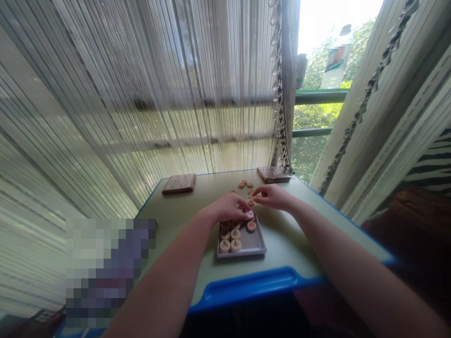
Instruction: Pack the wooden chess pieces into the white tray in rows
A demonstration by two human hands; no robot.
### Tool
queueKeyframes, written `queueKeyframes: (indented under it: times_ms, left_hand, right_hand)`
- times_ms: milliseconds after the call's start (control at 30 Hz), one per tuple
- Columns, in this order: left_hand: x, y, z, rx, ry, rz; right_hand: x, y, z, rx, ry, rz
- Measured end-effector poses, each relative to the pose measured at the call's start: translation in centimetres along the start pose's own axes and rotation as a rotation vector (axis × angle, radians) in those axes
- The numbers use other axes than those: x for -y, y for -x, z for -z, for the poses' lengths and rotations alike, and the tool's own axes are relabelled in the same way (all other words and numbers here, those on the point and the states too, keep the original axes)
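A shallow grey tray [260,241] on the small table holds several round wooden Chinese chess pieces, some with black characters and a red-marked one [251,226] at the right side. My left hand [229,208] reaches over the far end of the tray. Its fingers are closed on a Chinese chess piece [250,214] there, and the palm hides other pieces below it. Just beyond the tray, my right hand [273,196] has its thumb and fingertips curled around a piece in a loose group on the tabletop. Another piece [250,203] lies under those fingertips.
More loose pieces [244,183] lie farther back. Brown flat boxes stand at the far left [179,183] and far right [273,173] corners. The table [197,211] has a blue rim with a front groove [252,284]. String curtains hang behind; a bottle [338,56] stands by the window.
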State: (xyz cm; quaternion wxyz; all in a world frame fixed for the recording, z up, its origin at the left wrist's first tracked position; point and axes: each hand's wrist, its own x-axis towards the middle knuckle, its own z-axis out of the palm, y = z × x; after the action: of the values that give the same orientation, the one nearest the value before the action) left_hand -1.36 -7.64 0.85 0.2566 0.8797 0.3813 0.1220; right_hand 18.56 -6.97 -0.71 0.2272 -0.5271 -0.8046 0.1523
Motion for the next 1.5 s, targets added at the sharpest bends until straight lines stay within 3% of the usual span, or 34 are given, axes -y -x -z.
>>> queueKeyframes:
  times_ms: [233,367,600,900,1500]
  left_hand:
    - [0.3,0.0,-0.2,-0.017,0.024,0.002]
    - [0.4,0.2,-0.1,-0.007,0.032,-0.018]
    - [0.3,0.3,0.0,-0.001,-0.006,-0.042]
    - [0.4,0.1,-0.1,0.003,0.016,-0.046]
    - [0.0,0.0,-0.3,-0.014,-0.002,-0.039]
  right_hand:
    - [2.0,1.4,1.4,0.138,-0.025,0.066]
    - [2.9,2.0,0.9,0.232,0.017,0.094]
    - [2.8,2.1,0.1,0.290,0.080,0.055]
    - [3.0,2.3,-1.1,0.287,0.097,0.106]
    - [2.8,2.4,-0.5,0.339,0.032,0.062]
